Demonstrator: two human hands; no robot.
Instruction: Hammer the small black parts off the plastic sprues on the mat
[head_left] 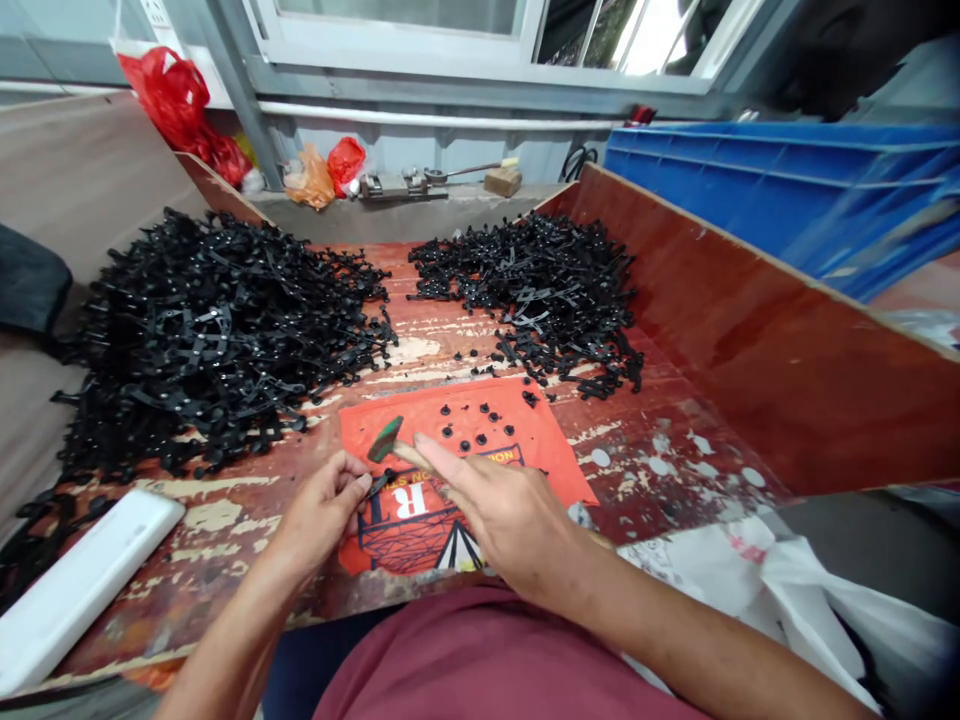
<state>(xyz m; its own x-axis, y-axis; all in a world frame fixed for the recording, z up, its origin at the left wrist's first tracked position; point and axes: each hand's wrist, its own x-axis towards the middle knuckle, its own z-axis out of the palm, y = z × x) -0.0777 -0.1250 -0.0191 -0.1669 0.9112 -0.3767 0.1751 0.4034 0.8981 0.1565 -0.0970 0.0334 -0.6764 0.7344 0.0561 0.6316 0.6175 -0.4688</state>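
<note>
In my right hand (pixel 514 515) is a small hammer (pixel 385 440) with a green head and a light handle. The index finger lies along the handle, and the head is just above a red-orange printed cloth (pixel 566 475). My left hand (pixel 322 510) pinches a small black part (pixel 382 482) at the cloth's left side, right below the hammer head. Several small round black pieces (pixel 465 445) are scattered on the cloth beyond my hands.
A large heap of black strap-like parts (pixel 217 330) lies at left, a smaller heap (pixel 536 275) at back right. Wooden boards (pixel 720 290) wall the worn red table (pixel 420 325). A long white box (pixel 90 585) is front left; a blue crate (pixel 750 180) stands beyond the right board.
</note>
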